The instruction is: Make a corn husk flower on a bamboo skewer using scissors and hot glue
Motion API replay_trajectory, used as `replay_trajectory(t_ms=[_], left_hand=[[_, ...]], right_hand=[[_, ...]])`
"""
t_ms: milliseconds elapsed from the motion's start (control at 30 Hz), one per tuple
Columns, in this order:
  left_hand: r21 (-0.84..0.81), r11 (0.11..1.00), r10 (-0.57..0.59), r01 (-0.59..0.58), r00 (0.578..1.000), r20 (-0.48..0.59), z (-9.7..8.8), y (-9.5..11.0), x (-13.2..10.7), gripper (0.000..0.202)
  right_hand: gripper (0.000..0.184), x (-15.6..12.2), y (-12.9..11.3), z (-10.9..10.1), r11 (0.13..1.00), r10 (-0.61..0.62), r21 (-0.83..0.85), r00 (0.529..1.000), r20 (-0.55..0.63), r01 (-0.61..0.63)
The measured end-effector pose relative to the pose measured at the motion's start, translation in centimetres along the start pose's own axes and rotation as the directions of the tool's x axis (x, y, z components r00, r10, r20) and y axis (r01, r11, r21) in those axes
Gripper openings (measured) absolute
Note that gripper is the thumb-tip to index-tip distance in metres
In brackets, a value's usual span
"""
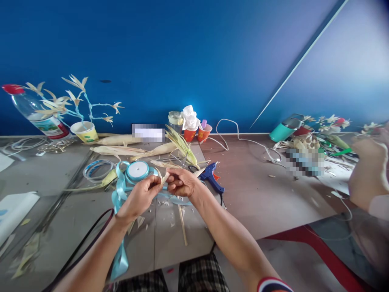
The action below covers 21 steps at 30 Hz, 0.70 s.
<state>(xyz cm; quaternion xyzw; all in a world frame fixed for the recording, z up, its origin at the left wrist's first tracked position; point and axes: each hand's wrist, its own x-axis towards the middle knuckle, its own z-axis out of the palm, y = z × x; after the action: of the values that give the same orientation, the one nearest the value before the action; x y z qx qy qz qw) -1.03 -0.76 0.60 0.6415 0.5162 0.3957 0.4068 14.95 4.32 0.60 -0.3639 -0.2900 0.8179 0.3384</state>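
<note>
Both hands meet over the middle of the table, pinching a small pale piece of corn husk [164, 177] between them. My left hand [148, 189] has thumb and forefinger closed on its lower left side. From the other side my right hand [181, 182] grips it, fingers curled. Just behind my left hand lies a spool of light blue ribbon [137, 170], its loose ribbon [120, 261] trailing down past the table's front edge. A blue glue gun [212, 177] lies right of my right hand. Husk scraps are scattered beneath the hands.
Corn husks [121, 151] lie behind the hands. At the back left, a paper cup [84, 132] holds husk flowers beside a large bottle [45, 117]. Red cups [190, 134] stand by the wall. A teal tumbler [285, 128] lies tilted at right, near another person's blurred arm [366, 170].
</note>
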Motion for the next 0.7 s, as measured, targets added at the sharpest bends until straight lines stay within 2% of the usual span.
replay_trajectory(t_ms=[33,267,367,467,533,633,700], left_hand=[[0.004,1.0,0.012,-0.012,1.0,-0.003,0.0,0.0,0.0,0.017],[0.019,0.999,0.044,-0.043,0.998,-0.034,-0.1,-0.5,-0.1,0.014],[0.023,1.0,0.011,-0.009,0.998,-0.067,-0.1,-0.9,0.0,0.014],[0.074,0.997,-0.029,0.036,0.995,-0.097,-0.2,-1.2,0.2,0.017],[0.113,0.993,-0.036,0.047,0.995,-0.097,-0.3,-1.2,0.2,0.018],[0.149,0.988,-0.036,0.048,0.996,-0.085,-0.3,-1.2,0.3,0.018],[0.157,0.987,-0.033,0.045,0.996,-0.079,-0.2,-1.2,0.3,0.018]], right_hand=[[0.021,0.0,-0.2,0.0,0.998,0.047,0.043,0.999,0.021,-0.048],[0.027,0.0,-0.1,-0.3,0.988,0.058,0.146,0.998,-0.005,-0.057],[0.044,-0.2,0.1,-0.2,0.983,0.068,0.17,0.998,-0.011,-0.066],[0.06,-0.6,0.2,0.1,0.993,0.032,0.115,0.999,0.027,-0.035],[0.056,-0.8,0.4,0.3,0.998,-0.037,0.055,0.999,0.039,0.035],[0.038,-0.7,0.9,0.7,0.986,-0.16,-0.05,0.987,0.033,0.162],[0.031,-0.6,1.2,0.9,0.975,-0.194,-0.107,0.981,0.024,0.196]])
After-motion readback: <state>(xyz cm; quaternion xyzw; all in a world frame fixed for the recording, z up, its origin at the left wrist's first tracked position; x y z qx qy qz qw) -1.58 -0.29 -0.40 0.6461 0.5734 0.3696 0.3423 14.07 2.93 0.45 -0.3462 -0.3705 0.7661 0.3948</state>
